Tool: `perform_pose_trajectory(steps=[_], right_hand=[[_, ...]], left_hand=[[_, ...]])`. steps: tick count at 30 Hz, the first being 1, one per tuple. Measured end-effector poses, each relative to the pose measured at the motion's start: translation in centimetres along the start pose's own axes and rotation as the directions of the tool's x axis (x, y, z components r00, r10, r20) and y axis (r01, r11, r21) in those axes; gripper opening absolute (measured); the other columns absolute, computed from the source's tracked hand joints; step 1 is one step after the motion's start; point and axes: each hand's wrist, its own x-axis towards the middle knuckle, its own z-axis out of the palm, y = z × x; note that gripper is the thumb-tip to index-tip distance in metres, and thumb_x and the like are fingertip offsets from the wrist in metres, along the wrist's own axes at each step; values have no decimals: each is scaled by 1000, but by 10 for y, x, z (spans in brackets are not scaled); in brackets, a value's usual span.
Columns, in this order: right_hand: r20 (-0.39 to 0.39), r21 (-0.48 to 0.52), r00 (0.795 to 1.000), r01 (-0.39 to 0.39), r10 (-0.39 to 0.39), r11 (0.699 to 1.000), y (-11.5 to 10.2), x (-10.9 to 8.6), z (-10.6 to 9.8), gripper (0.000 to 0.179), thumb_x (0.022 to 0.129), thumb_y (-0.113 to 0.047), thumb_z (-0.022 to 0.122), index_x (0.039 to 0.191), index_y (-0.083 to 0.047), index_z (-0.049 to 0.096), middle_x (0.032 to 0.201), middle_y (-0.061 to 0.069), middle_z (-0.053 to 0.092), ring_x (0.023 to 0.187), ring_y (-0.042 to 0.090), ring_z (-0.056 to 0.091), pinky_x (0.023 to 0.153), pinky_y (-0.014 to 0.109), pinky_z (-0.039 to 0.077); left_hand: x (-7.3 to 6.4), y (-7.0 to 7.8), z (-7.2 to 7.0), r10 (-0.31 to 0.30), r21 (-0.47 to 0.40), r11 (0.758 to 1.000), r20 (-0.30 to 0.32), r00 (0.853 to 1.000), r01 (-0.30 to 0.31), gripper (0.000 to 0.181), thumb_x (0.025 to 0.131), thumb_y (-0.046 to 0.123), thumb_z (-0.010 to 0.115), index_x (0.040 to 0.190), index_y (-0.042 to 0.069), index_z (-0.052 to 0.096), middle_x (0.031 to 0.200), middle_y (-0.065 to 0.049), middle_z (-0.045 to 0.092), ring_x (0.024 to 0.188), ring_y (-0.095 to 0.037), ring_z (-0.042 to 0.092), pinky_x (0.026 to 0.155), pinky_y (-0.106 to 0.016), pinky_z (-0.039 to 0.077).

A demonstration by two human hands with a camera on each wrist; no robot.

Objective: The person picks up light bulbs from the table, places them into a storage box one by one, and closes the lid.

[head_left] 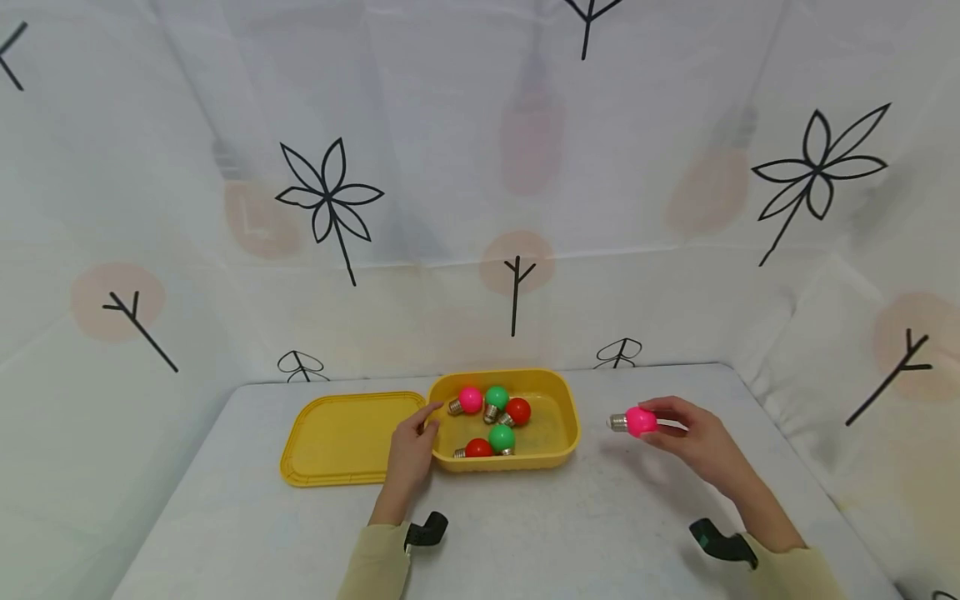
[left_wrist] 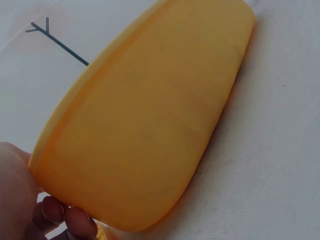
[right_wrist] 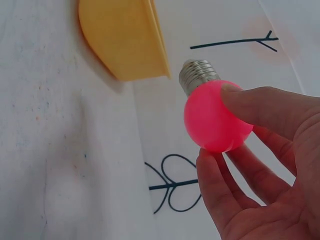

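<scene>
My right hand (head_left: pixel 703 442) pinches a pink light bulb (head_left: pixel 641 422) by its round end, to the right of a yellow container (head_left: pixel 551 460). In the right wrist view the bulb's silver screw base (right_wrist: pixel 198 75) points away from the palm, toward the container. My left hand (head_left: pixel 410 454) grips the container's left rim, with fingertips (left_wrist: pixel 80 221) against its outer wall in the left wrist view. Inside the container lie another pink bulb (head_left: pixel 471 399), two green bulbs (head_left: pixel 502 437) and two red bulbs (head_left: pixel 517 410).
A yellow lid or shallow tray (head_left: pixel 348 442) lies flat left of the container, close to the left hand. White cloth covers the table (head_left: pixel 525 533). Behind it hangs a white curtain (head_left: pixel 435 183) printed with black plant drawings.
</scene>
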Motion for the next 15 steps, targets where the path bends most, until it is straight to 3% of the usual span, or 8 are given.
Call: perform_pose_trajectory(steps=[7, 15], right_hand=[[10, -5, 1000, -13, 13, 1000, -2, 5, 6, 46, 87, -15, 78, 127, -3, 59, 124, 17, 59, 114, 36, 56, 83, 25, 54], [17, 14, 1000, -6, 6, 1000, -7, 11, 14, 45, 86, -14, 78, 126, -5, 60, 123, 15, 60, 113, 35, 57, 84, 27, 54]], left_hand=[[0, 1, 0, -12, -2, 1000, 5, 1000, 12, 31, 101, 12, 57, 130, 16, 68, 138, -10, 57, 109, -25, 52, 101, -45, 45], [0, 0, 0, -14, -11, 1000, 3, 1000, 14, 31, 101, 13, 57, 130, 16, 68, 140, -10, 56, 118, -25, 52, 104, -45, 42]])
